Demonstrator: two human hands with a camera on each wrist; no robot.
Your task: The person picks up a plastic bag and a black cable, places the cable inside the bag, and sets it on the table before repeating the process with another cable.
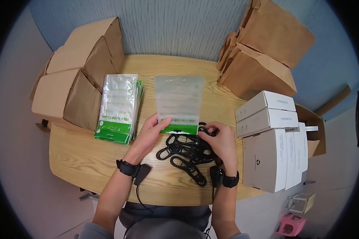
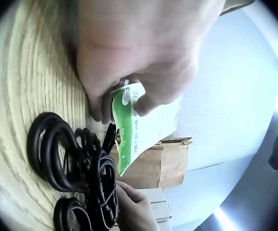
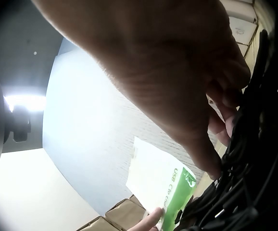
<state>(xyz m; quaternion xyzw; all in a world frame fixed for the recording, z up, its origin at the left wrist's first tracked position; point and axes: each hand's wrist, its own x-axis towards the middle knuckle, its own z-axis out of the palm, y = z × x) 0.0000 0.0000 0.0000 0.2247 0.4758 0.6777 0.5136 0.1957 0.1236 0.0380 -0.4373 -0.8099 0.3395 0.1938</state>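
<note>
My left hand [image 1: 146,136] pinches the green lower edge of a clear bag [image 1: 179,95] with green print, thumb on top. In the left wrist view, that hand [image 2: 139,53] holds the bag [image 2: 151,120] above the wood. Beside the bag's lower right corner, my right hand [image 1: 221,143] has its fingers curled at a coiled black cable [image 1: 202,126]. The right wrist view shows this hand [image 3: 177,77] against the dark cables [image 3: 254,159], its fingertips partly hidden. A pile of coiled black cables [image 1: 183,148] lies below the bag, with one coil [image 1: 188,170] nearest the front.
Left of the bag, a stack of similar bags [image 1: 117,99] lies on the wooden table [image 1: 79,155]. Brown paper bags [image 1: 66,93] stand at the left and more paper bags [image 1: 263,67] at the back right. White boxes [image 1: 265,159] stand along the right side.
</note>
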